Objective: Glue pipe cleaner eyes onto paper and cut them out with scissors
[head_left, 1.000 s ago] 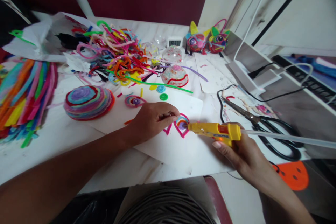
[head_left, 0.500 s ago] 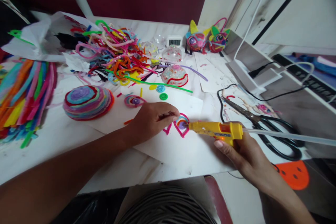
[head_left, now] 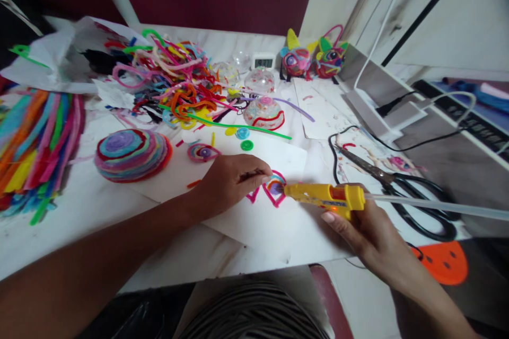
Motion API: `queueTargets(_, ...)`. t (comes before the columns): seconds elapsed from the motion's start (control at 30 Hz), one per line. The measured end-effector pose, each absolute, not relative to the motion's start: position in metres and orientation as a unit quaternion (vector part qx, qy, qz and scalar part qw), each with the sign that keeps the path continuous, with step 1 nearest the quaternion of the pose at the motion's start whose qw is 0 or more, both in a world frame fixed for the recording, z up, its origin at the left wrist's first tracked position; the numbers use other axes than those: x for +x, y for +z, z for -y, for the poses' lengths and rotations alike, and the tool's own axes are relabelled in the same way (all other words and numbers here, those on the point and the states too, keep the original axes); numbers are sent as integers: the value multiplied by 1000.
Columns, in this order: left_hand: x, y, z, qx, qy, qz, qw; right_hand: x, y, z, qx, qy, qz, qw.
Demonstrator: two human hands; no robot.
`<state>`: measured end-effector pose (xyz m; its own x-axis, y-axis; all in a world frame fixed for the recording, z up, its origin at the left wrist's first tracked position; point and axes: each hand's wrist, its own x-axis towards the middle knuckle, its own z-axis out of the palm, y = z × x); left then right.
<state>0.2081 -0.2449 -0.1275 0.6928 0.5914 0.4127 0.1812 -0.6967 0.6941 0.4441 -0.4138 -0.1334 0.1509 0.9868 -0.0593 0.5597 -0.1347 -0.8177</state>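
My right hand [head_left: 368, 233] is wrapped round a yellow hot glue gun [head_left: 318, 196], with a long clear glue stick [head_left: 421, 204] running out of its back. The gun's nozzle touches or hovers just over a small pipe-cleaner eye shape [head_left: 275, 188], purple and blue inside a pink pointed outline. At that shape's upper left, my left hand [head_left: 228, 183] is closed in a pinch on the pink pipe cleaner [head_left: 253, 196]; its fingertips partly hide it. White paper [head_left: 274, 233] lies beneath. A finished-looking pipe-cleaner eye [head_left: 203, 152] lies beyond my left hand.
A striped pipe-cleaner dome [head_left: 133, 154] sits left, near bundled pipe cleaners [head_left: 43, 143]. Behind are a tangled pipe-cleaner heap [head_left: 178, 79], clear domes [head_left: 260, 82], a digital clock [head_left: 263, 61] and two decorated balls [head_left: 314, 59]. Large black-handled scissors [head_left: 397, 185] and a power strip [head_left: 377, 116] lie right.
The glue gun and my right hand have shifted very slightly left. My left hand keeps its pinch in the same place.
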Motion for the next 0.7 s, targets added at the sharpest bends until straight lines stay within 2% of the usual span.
queueTargets(0.33,209,-126,245,864,325,-215,320,442,-127,416,-682,323,563,337)
queueTargets(0.53,210,-124,248,864,321,-221,317,448,-129,414,-667,366,544,353)
queueTargets(0.7,212,-124,251,857,323,-226,331,449,-133,415,-682,375,477,409)
